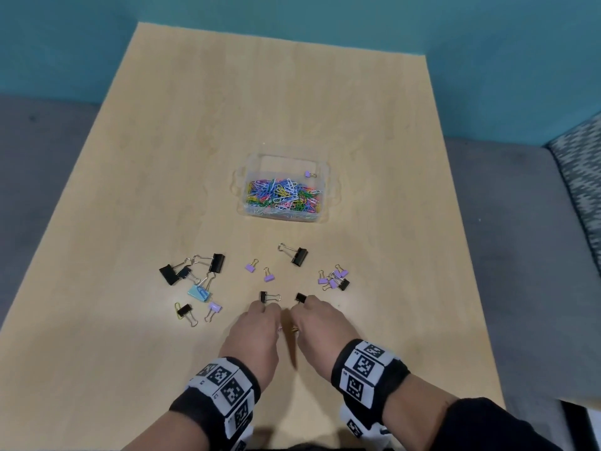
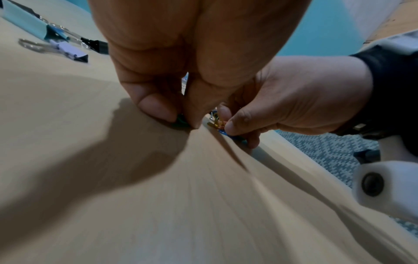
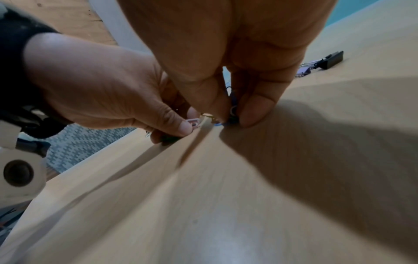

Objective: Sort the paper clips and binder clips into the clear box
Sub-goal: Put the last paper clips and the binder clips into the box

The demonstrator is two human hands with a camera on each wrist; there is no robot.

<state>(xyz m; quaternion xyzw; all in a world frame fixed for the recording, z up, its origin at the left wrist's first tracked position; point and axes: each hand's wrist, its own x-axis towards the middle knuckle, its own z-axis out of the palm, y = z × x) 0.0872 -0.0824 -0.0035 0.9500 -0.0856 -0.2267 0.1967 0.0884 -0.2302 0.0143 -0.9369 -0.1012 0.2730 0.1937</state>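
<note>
Paper clips [image 1: 283,194]: we see most of them heaped in the clear box [image 1: 320,177], which stands on the bench [image 1: 357,125] well beyond our fingers.
Binder clips in the box: only one, a purple binder clip [image 1: 310,174], lies at the far side of the box.
Binder clips left: we judge nearly all remain on the bench; a black and blue group [image 1: 192,271] lies off to the left of the fingers, two purple ones [image 1: 259,270] just beyond them, one large black clip [image 1: 297,254] farther out, and a purple and black cluster [image 1: 335,278] to the right.
Progress: we judge the paper-clip part nearly done and the binder-clip part barely begun.
Left hand [image 1: 257,333]: our fingers [image 2: 156,107] are curled down onto the bench, pinching a few stray paper clips [image 3: 194,123]; a small black binder clip [image 1: 268,297] lies just past the fingertips.
Right hand [image 1: 317,330]: our fingers [image 3: 255,109] are curled and pinch small loose clips [image 2: 217,123] against the bench; how many we cannot tell. Another black binder clip [image 1: 301,297] touches or nearly touches the fingertips.
Loose clips: they sit directly under and between the two sets of fingers, near the bench's front edge.
</note>
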